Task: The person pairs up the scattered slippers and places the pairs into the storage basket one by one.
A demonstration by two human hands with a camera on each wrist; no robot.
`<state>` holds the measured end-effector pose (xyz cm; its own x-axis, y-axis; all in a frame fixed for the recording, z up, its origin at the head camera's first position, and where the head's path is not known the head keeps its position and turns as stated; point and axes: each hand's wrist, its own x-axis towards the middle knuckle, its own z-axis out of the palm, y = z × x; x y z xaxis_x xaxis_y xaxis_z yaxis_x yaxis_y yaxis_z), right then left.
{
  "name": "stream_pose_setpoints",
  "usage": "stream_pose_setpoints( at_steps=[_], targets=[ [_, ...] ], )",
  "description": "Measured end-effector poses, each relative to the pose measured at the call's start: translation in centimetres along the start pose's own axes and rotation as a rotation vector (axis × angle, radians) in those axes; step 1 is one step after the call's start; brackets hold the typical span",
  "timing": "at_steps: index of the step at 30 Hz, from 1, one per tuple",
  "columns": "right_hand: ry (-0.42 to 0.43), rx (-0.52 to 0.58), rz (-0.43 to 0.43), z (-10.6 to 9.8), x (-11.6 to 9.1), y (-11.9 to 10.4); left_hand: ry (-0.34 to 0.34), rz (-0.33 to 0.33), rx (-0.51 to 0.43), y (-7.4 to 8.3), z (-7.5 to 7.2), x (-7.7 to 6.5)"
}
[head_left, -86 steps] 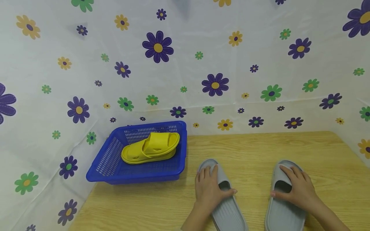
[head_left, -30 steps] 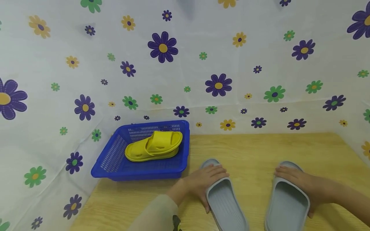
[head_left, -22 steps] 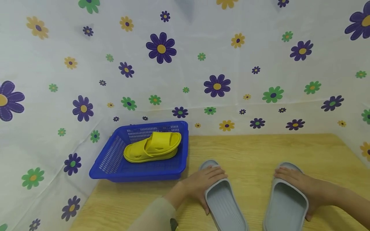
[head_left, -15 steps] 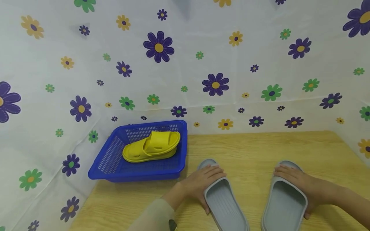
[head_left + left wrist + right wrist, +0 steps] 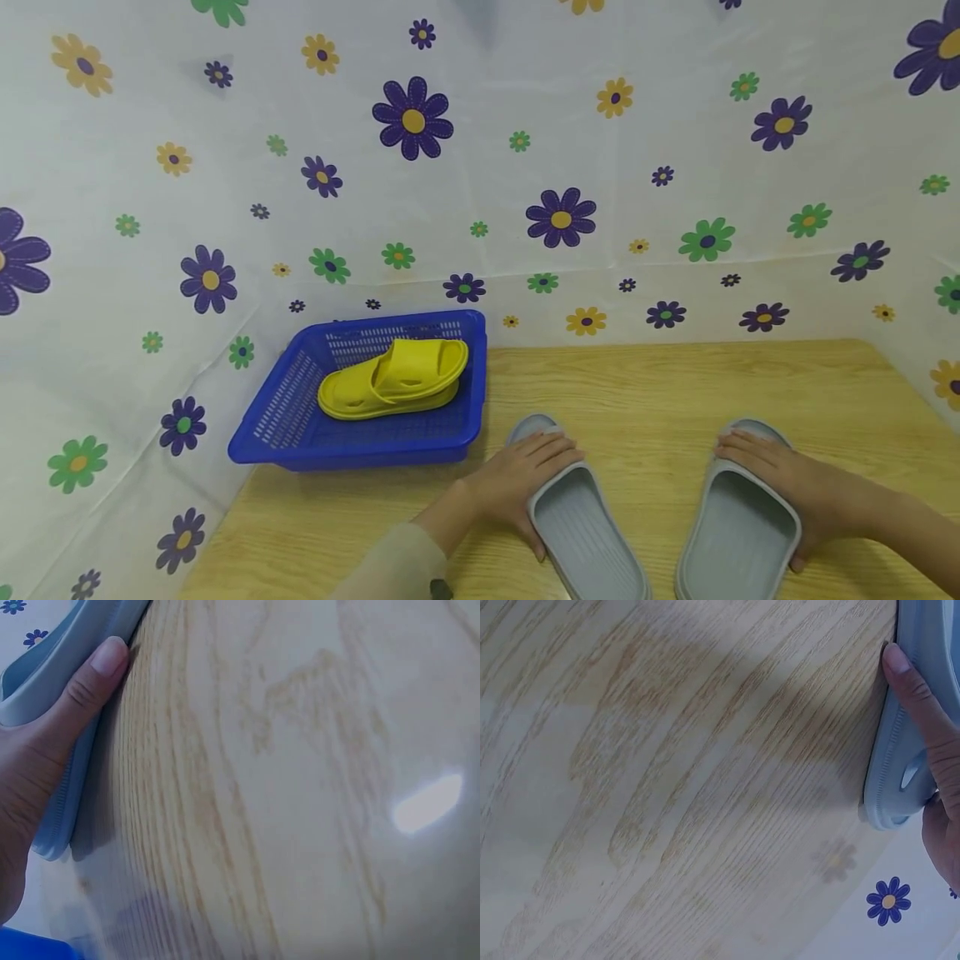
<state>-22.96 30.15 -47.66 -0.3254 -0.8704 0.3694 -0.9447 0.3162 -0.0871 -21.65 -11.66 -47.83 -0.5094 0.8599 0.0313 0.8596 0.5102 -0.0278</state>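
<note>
Two grey slippers lie on the wooden table in the head view, toes pointing away and splayed slightly outward. My left hand (image 5: 521, 479) grips the left slipper (image 5: 585, 525) across its strap, fingers over the top and thumb down the outer side. The left wrist view has that thumb (image 5: 82, 686) pressed along the slipper's side. On the right slipper (image 5: 738, 533), my right hand (image 5: 802, 487) holds the strap from the outer side in the same way. Its thumb (image 5: 915, 686) lies against the side in the right wrist view. Both heel ends run past the head view's lower edge.
A blue plastic basket (image 5: 367, 458) stands at the table's left, against the wall cloth. Inside it is a pair of yellow slippers (image 5: 393, 379), one stacked on the other. Behind the table (image 5: 637, 383) hangs a white cloth (image 5: 480, 192) with printed flowers.
Since the earliest frame, both hands have turned from reaching over the slippers with thumbs inward to holding them from the outer sides. In the last second, the slippers have barely moved.
</note>
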Motion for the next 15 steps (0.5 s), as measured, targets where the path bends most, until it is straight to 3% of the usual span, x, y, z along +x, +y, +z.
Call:
stream_pose_setpoints(
  at_steps=[8, 15],
  targets=[
    [-0.019, -0.087, -0.075, -1.0, 0.7, 0.7, -0.093, 0.089, 0.038, -0.7, -1.9, 1.2],
    [-0.039, -0.073, -0.090, -0.8, 0.7, 1.0, -0.073, 0.125, 0.039, -0.8, -1.6, 1.2]
  ],
)
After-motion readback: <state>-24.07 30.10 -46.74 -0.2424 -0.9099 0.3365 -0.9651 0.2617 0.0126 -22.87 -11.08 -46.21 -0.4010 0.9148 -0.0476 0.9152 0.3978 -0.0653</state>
